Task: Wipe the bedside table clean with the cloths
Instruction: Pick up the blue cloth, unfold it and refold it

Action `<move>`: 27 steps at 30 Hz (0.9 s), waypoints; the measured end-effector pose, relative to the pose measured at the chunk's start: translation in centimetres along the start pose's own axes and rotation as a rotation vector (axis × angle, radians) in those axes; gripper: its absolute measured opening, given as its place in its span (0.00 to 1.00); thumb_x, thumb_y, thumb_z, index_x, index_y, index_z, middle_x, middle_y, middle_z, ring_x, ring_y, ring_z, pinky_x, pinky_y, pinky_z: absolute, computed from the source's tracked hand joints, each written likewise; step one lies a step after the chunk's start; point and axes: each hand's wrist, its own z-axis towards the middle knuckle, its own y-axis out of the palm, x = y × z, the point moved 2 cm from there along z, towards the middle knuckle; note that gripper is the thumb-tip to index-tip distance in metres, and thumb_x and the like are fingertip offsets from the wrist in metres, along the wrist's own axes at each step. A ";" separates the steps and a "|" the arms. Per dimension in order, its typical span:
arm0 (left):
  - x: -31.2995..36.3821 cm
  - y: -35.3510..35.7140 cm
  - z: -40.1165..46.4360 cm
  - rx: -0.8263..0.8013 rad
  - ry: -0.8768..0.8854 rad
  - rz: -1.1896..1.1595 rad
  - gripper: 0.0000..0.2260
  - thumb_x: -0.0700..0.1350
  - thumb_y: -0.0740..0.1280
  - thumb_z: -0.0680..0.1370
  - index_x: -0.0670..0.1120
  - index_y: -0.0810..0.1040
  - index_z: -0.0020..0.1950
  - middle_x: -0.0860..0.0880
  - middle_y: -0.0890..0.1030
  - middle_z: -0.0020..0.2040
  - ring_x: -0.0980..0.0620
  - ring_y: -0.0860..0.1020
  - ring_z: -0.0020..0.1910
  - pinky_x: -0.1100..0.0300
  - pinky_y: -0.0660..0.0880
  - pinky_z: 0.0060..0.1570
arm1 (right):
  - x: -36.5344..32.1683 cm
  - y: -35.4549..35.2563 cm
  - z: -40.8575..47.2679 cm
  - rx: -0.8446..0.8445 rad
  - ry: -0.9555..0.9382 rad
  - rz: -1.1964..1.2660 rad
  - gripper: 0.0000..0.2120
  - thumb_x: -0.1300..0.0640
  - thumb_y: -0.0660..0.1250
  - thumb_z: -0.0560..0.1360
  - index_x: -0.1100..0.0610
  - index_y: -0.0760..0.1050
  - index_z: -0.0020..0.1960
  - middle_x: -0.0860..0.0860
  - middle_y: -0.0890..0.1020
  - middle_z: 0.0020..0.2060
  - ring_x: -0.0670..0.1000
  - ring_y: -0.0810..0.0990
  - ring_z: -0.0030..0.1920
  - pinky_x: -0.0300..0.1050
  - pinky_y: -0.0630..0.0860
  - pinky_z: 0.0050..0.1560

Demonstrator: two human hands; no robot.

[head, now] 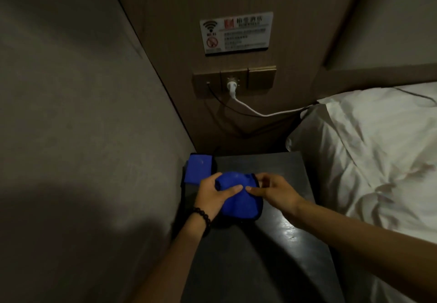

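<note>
Two bare hands over a small dark shiny bedside table (272,184) set in a corner. Left hand (214,196), with a dark bead bracelet (202,217) on the wrist, curled round a soft blue cloth with a black edge (238,198), thumb pressed on top. Right hand (275,190) pinching the same cloth at its right edge with bent fingers. Cloth bunched up, resting on the table near its left side. A second blue cloth, folded flat (198,169), lying at the table's back left corner, just behind. Beside the table on the right, a white pillow (369,137). On the wall above, a white plug and cable (233,89) and a white sign (236,33).
</note>
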 end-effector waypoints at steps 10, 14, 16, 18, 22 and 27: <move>-8.2 -1.0 6.4 0.141 -0.048 0.173 0.17 0.37 0.72 0.73 0.47 0.76 0.60 0.52 0.78 0.57 0.54 0.77 0.57 0.53 0.75 0.59 | 6.9 2.3 8.7 0.102 0.090 0.084 0.05 0.60 0.62 0.82 0.58 0.74 0.57 0.56 0.82 0.53 0.53 0.83 0.53 0.45 0.79 0.50; -9.2 -0.7 8.5 0.225 -0.044 0.285 0.16 0.40 0.69 0.76 0.40 0.75 0.63 0.44 0.81 0.54 0.51 0.78 0.52 0.53 0.77 0.55 | 7.7 1.8 12.4 0.123 0.048 -0.003 0.04 0.58 0.60 0.83 0.54 0.74 0.54 0.53 0.82 0.50 0.49 0.83 0.50 0.40 0.77 0.45; -9.3 -0.4 9.6 0.260 -0.062 0.340 0.13 0.39 0.68 0.77 0.40 0.75 0.61 0.43 0.81 0.49 0.50 0.78 0.48 0.52 0.78 0.52 | 7.7 1.5 14.2 0.138 0.030 -0.006 0.04 0.59 0.61 0.83 0.54 0.74 0.51 0.53 0.82 0.48 0.51 0.84 0.49 0.41 0.77 0.45; -9.2 -0.4 10.9 0.298 -0.081 0.385 0.13 0.39 0.68 0.77 0.41 0.75 0.61 0.43 0.81 0.51 0.50 0.77 0.47 0.57 0.76 0.48 | 7.7 1.1 16.2 0.162 0.039 0.005 0.05 0.60 0.62 0.82 0.54 0.73 0.48 0.53 0.82 0.47 0.52 0.83 0.49 0.42 0.77 0.45; -9.3 -0.8 13.4 0.236 -0.187 0.269 0.16 0.31 0.63 0.78 0.40 0.71 0.64 0.40 0.79 0.58 0.43 0.78 0.57 0.48 0.76 0.58 | 7.8 0.5 18.9 0.150 0.126 0.033 0.06 0.62 0.63 0.82 0.54 0.74 0.55 0.56 0.81 0.56 0.55 0.82 0.55 0.53 0.80 0.56; -9.3 -2.0 13.7 0.425 -0.055 0.470 0.09 0.29 0.62 0.76 0.37 0.78 0.53 0.38 0.78 0.54 0.41 0.78 0.53 0.53 0.75 0.55 | 6.6 1.0 19.2 0.217 -0.120 -0.640 0.28 0.62 0.68 0.77 0.52 0.64 0.74 0.58 0.69 0.69 0.60 0.70 0.69 0.60 0.71 0.69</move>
